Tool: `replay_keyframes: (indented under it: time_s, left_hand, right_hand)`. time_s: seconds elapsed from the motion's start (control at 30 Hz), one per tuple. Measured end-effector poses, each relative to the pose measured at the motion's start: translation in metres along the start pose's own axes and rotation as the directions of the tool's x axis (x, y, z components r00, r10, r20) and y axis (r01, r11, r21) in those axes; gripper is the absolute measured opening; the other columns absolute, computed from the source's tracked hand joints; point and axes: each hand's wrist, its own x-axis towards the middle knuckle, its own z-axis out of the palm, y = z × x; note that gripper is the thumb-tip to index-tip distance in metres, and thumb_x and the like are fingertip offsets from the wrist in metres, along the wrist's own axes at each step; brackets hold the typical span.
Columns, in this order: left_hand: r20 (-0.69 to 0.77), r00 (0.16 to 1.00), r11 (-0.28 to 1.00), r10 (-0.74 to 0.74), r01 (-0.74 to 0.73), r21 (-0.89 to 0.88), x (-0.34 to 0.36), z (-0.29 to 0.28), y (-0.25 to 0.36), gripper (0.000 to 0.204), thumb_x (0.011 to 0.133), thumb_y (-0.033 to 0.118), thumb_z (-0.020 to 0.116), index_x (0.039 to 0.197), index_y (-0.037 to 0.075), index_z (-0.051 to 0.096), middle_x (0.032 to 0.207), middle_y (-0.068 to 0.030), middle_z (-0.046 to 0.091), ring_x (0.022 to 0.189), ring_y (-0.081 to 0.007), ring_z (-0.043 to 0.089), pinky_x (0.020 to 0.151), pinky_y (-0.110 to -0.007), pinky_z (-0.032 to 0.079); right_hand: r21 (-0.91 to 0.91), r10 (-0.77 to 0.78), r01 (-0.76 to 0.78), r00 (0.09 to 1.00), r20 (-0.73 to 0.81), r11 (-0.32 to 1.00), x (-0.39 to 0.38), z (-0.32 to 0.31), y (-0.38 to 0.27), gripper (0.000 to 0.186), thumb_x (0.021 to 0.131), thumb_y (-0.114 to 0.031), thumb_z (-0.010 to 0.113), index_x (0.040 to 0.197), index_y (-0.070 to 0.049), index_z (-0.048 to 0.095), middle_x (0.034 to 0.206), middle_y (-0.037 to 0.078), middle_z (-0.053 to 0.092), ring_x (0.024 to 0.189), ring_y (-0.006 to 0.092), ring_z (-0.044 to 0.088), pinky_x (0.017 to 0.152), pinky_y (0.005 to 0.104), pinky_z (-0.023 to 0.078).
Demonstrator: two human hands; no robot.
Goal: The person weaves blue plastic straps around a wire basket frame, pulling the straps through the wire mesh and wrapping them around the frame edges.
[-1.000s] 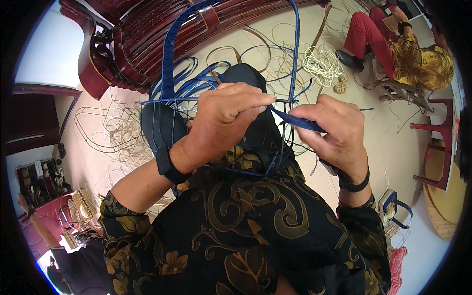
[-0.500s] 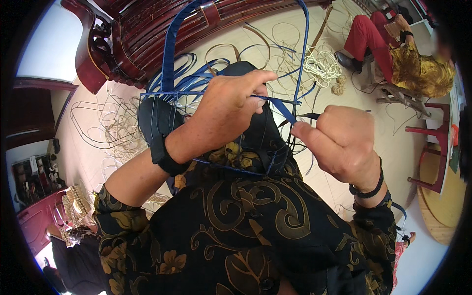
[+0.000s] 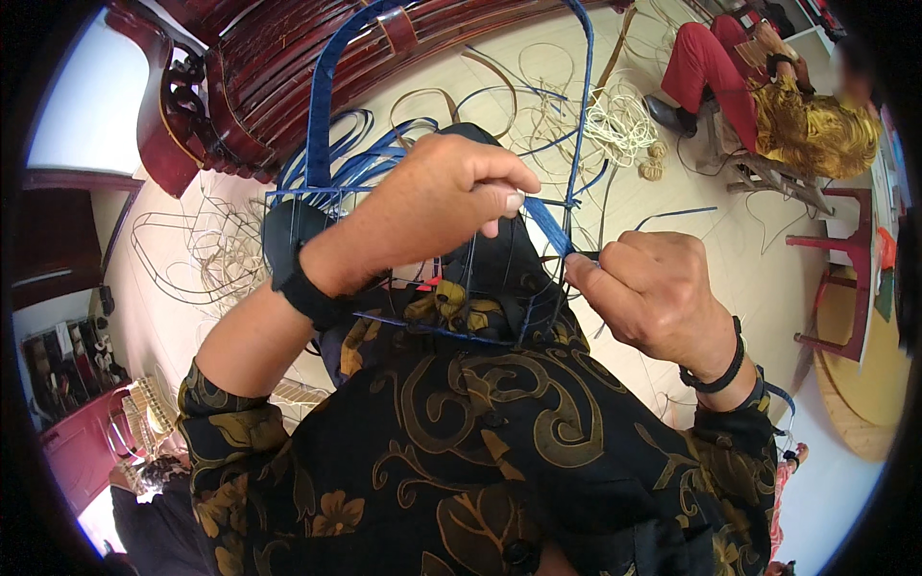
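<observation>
A short stretch of flat blue strip runs taut between my two hands. My left hand pinches its upper end between thumb and forefinger. My right hand is closed with the thumb pressed on the lower end, and a narrow blue tail sticks out above its knuckles. Both hands are over a wire frame on my lap, its lower edge wrapped in blue. From the frame rises a tall loop handle, also covered in blue. My left forearm hides part of the frame.
A bundle of blue strips lies beyond my knees, below a dark red wooden bench. Pale cord is heaped on the floor, with tangled wire at left. At upper right sits another person, near a red stool.
The strip between my hands has turned to show a broader face. My right hand has shifted slightly, and the blue tail now shows above it. The whole view has moved a little.
</observation>
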Motion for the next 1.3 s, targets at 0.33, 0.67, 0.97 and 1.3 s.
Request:
replay_keyframes:
  time_s: [0.33,0.67,0.97,1.3]
  left_hand:
    - [0.309,0.925,0.930,-0.220,0.294,-0.220,0.021,-0.022,0.003,0.009,0.092,0.004,0.065,0.093,-0.003,0.071,0.079,-0.0077,0.069,0.066,-0.0134,0.067,0.064,-0.026,0.055]
    - [0.045,0.976,0.918,0.212,-0.215,0.332,0.011,0.001,0.000,0.011,0.093,0.008,0.065,0.084,0.001,0.063,0.063,-0.0028,0.059,0.056,-0.0081,0.062,0.053,-0.025,0.048]
    - [0.020,0.887,0.717,0.462,-0.387,0.580,0.001,0.009,-0.008,0.013,0.087,0.009,0.069,0.098,0.005,0.065,0.079,-0.0124,0.065,0.072,-0.0312,0.066,0.062,-0.038,0.050]
    - [-0.022,0.887,0.645,0.462,-0.319,0.695,-0.001,0.019,-0.005,0.012,0.084,0.010,0.071,0.090,0.006,0.062,0.077,-0.0125,0.063,0.067,-0.0321,0.063,0.059,-0.040,0.048]
  right_hand:
    - [-0.005,0.004,-0.004,1.000,0.001,1.000,0.004,-0.005,-0.002,0.015,0.067,-0.013,0.066,0.078,-0.006,0.059,0.069,0.003,0.048,0.059,0.0166,0.056,0.045,0.0314,0.045]
    - [0.241,0.170,-0.152,0.984,-0.059,0.958,-0.004,0.004,-0.002,0.017,0.074,-0.017,0.076,0.084,-0.009,0.065,0.069,0.004,0.052,0.065,0.0218,0.060,0.052,0.0346,0.047]
    - [0.493,0.353,-0.209,0.910,-0.219,0.845,-0.008,0.025,0.031,0.020,0.085,-0.024,0.074,0.086,-0.005,0.071,0.079,0.010,0.063,0.077,0.0282,0.058,0.068,0.0379,0.048]
    - [0.685,0.490,-0.339,0.871,-0.030,0.644,0.002,0.049,0.032,0.021,0.089,-0.019,0.071,0.092,-0.003,0.059,0.082,0.010,0.058,0.075,0.0241,0.058,0.067,0.0359,0.047]
